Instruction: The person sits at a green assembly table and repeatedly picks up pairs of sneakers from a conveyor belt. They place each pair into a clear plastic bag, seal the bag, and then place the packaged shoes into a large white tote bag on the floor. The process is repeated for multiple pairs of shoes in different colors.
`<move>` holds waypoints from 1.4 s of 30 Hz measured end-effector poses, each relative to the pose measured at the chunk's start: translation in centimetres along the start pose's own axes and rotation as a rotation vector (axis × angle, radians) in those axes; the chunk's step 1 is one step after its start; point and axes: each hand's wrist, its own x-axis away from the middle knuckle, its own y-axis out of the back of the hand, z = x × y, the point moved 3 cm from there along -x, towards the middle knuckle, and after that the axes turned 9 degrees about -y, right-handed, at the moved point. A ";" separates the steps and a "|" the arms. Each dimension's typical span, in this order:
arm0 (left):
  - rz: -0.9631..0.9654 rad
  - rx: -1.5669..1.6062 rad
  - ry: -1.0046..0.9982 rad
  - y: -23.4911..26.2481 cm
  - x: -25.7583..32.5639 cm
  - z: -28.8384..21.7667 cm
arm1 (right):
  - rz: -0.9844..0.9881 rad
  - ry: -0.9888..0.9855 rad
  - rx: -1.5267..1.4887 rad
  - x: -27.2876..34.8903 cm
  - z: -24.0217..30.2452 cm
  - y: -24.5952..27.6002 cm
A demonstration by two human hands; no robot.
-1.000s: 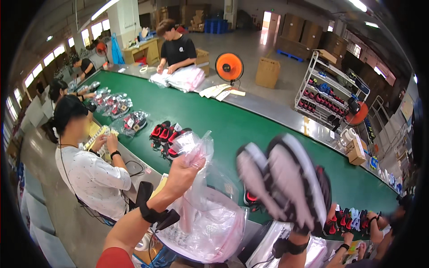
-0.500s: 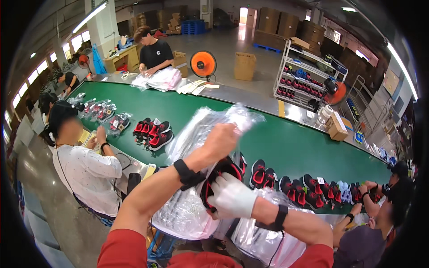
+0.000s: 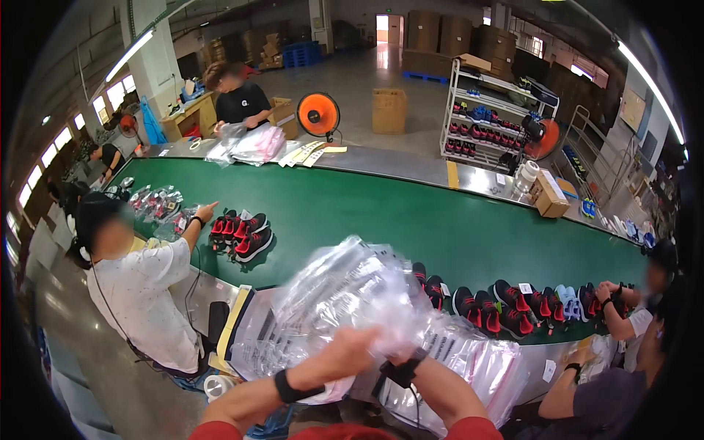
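Note:
A clear plastic bag (image 3: 345,286), partly blurred, billows out over the near edge of the green belt. My left hand (image 3: 356,350) is closed on its near edge. My right hand is hidden by crumpled, smeared plastic; only its wrist with a black band (image 3: 403,369) shows clearly, so its fingers and anything in them cannot be made out. Beneath my hands lie stacks of flat clear bags, one stack (image 3: 469,363) at the right and another bag (image 3: 257,356) at the left. Black and red shoes (image 3: 480,312) stand in a row just right of the bag.
The green conveyor belt (image 3: 352,198) crosses in front of me. More black and red shoes (image 3: 246,235) stand on it at the left, with bagged shoes (image 3: 158,202) beyond. A co-worker in white (image 3: 147,286) sits left; others work at the right and across the belt.
Both hands have come lower and together, and the bag has opened out over the belt. The shoe and white glove at my right hand are no longer visible. The left co-worker's arm has reached toward the shoes.

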 end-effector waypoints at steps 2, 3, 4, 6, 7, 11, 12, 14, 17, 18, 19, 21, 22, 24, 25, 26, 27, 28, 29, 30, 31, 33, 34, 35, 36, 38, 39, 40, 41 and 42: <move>-0.109 0.088 0.176 4.9 -0.3 1.1 | 0.060 0.062 0.064 1.0 -0.1 -2.1; -0.122 0.084 0.237 6.3 1.6 2.8 | 0.494 -0.221 0.253 -3.3 4.6 4.7; -0.118 0.095 0.261 7.3 2.8 4.1 | 0.492 -0.191 0.302 -3.4 4.9 4.6; -0.115 0.062 0.304 6.5 3.7 4.8 | 0.444 -0.151 0.443 -4.5 4.8 5.2; -0.197 -0.059 0.213 5.2 4.6 2.8 | 0.020 0.033 0.496 -4.0 3.6 1.6; -0.162 0.011 0.076 3.8 3.8 3.6 | 0.064 0.005 0.268 -6.8 4.1 -1.3; -0.149 0.029 0.135 4.9 3.5 5.0 | 0.099 -0.015 0.273 -8.3 4.4 -1.9; -0.232 0.027 0.176 9.8 1.9 6.6 | 0.198 -0.077 0.301 -12.5 3.9 -2.7; -0.275 0.024 0.309 13.6 2.2 9.5 | 0.202 -0.109 0.210 -17.5 1.1 -8.2; -0.340 0.120 0.328 13.8 1.9 10.4 | 0.113 -0.051 0.180 -17.5 -0.1 -10.4; -0.393 0.201 0.351 14.7 2.0 11.6 | 0.033 0.049 0.123 -16.2 -0.7 -12.8; -0.610 0.541 0.556 16.7 5.0 13.8 | 0.524 -0.124 0.036 -13.6 1.7 -13.2; -0.760 0.697 0.646 17.9 6.9 14.4 | 0.769 -0.238 0.009 -13.1 4.2 -11.1; -0.836 0.924 0.829 16.2 8.1 15.7 | 0.556 -0.536 -0.763 -12.0 5.2 -7.9; -0.854 0.969 0.838 14.7 7.5 15.5 | 0.500 -0.479 -0.885 -11.5 5.7 -7.5; -0.853 1.034 0.839 13.1 6.1 15.6 | 0.532 -0.426 -1.136 -10.4 5.9 -7.3; -0.832 1.099 0.802 12.3 4.7 14.6 | 0.550 -0.503 -1.125 -9.6 6.2 -6.3; -0.828 1.152 0.757 12.1 3.9 13.5 | 0.580 -0.563 -1.113 -9.0 6.6 -4.7; -0.735 1.267 0.770 11.7 4.3 13.7 | 0.530 -0.642 -1.043 -8.5 6.1 -2.9; -0.758 1.260 0.795 12.2 4.6 13.9 | 0.462 -0.723 -0.972 -8.0 4.8 -1.4; -0.774 1.244 0.820 13.1 4.9 13.8 | 0.307 -0.702 -0.786 -7.4 2.4 0.0; -0.814 0.991 0.767 12.6 4.8 13.0 | 0.105 -0.617 -0.311 -5.4 -2.0 2.9; -0.808 0.778 0.692 11.2 4.2 12.3 | 0.070 -0.542 -0.011 -4.6 -2.9 4.5; -0.765 0.631 0.651 10.4 3.4 11.8 | -0.034 -0.453 0.023 -4.0 -2.5 5.8; -0.694 0.536 0.659 10.0 2.9 11.3 | -0.140 -0.366 0.060 -3.4 -1.8 7.5; -0.634 0.460 0.740 9.5 2.4 10.9 | -0.318 -0.196 0.303 -2.7 3.4 12.4; -0.640 0.491 0.813 9.2 2.0 10.8 | -0.318 -0.169 0.055 -2.0 4.4 12.9; -0.575 0.484 0.662 7.5 0.6 9.7 | -0.243 0.072 0.085 -1.3 4.9 12.2; -0.522 0.468 0.514 6.0 -0.8 7.5 | -0.015 0.142 -0.120 -1.6 5.4 10.4; -0.454 0.474 0.361 4.5 -2.3 5.0 | 0.071 0.146 -0.031 -1.5 4.2 7.2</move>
